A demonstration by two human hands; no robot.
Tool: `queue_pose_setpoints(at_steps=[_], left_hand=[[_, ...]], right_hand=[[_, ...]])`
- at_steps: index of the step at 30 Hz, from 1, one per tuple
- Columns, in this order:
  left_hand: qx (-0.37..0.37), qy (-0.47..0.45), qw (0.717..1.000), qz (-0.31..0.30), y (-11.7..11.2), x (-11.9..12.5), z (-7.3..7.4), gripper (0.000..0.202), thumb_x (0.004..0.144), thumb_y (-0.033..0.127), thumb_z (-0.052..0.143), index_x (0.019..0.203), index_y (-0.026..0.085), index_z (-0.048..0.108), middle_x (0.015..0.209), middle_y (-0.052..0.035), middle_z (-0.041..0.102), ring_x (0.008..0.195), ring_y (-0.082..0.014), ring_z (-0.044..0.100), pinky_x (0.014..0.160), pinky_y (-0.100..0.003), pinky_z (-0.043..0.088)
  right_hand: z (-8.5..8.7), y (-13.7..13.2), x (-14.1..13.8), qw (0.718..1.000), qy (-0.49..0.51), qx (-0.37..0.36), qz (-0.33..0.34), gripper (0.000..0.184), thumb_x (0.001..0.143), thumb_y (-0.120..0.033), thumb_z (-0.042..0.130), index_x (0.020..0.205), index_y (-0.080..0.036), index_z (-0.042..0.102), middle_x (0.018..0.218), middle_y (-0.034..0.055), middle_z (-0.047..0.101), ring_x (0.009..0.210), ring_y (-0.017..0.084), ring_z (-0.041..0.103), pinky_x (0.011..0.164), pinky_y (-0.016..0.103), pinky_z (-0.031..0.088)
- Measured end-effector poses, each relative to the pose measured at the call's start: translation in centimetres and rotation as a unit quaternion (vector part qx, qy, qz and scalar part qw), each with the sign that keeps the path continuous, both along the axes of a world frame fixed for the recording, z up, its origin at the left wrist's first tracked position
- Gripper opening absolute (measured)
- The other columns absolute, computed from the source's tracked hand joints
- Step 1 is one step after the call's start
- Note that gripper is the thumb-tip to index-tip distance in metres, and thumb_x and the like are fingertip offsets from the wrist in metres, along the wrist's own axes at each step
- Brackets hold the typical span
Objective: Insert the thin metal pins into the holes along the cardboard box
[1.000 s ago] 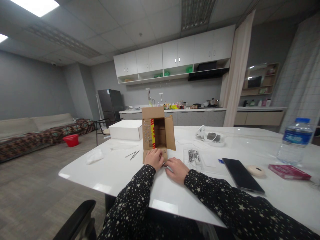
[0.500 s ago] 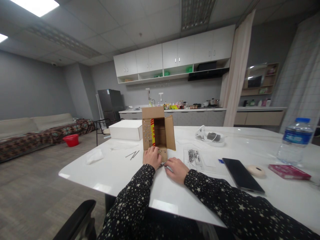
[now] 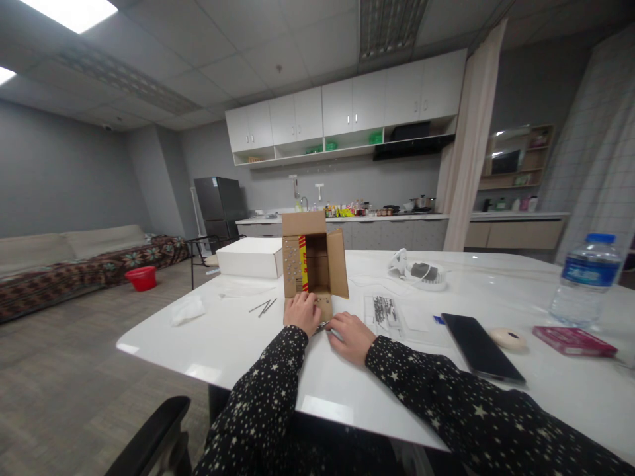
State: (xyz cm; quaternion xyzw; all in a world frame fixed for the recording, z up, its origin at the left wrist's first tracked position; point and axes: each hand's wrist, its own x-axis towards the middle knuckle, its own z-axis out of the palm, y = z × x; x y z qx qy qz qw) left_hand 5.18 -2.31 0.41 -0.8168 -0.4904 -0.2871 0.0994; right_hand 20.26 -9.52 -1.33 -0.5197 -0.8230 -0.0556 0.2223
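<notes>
— While we begin at the far left of the cardboard box (image 3: 312,264), what do we have there?
— A crumpled tissue (image 3: 187,309), then a pair of thin sticks (image 3: 262,307) nearer the box, and a closed white box (image 3: 251,257) just behind its left side. All lie on the white table (image 3: 233,347), apart from our hands.
— And our left hand (image 3: 303,314)?
— Its arm comes up over the table's near edge in a starred sleeve. The hand lies knuckles-up against the foot of the cardboard box, with the fingers bent down over the lowered front flap and touching it. The tips are hidden behind the knuckles, so we cannot tell whether they grip the flap or only rest on it.
— How does the box stand?
— Upright and open towards us, with its top flap raised and a side flap swung out to its right.
— What lies beside those fingers?
— A small metal piece (image 3: 323,324), just in front of the box's flap, in the gap between our two hands. It is too small for us to say what it is.
— Our right hand (image 3: 350,336)?
— Palm down, in front of the box and a little to its right, with the forearm slanting in from the right. Its fingers curl towards the metal piece and reach it. We cannot tell whether they pinch it or merely touch it.
— And further right of the box?
— A clear bag of small dark parts (image 3: 384,309), then a black phone (image 3: 480,347), and well beyond them a water bottle (image 3: 585,277).
</notes>
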Motion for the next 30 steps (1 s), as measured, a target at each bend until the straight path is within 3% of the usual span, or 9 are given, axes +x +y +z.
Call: queue_pose_setpoints(at_steps=[30], left_hand=[[-0.008,0.028,0.999,0.015,0.41,0.01,-0.09,0.023,0.082,0.016,0.048,0.102,0.022,0.057,0.107,-0.0063,0.057,0.102,-0.0217,0.049,0.088,-0.036,0.036]], right_hand=[[0.07,-0.16,-0.09,1.000,0.000,-0.003,-0.004,0.017,0.085,-0.019,0.050,0.095,-0.018,0.063,0.094,0.0049,0.061,0.094,0.018,0.052,0.083,0.029,0.035]])
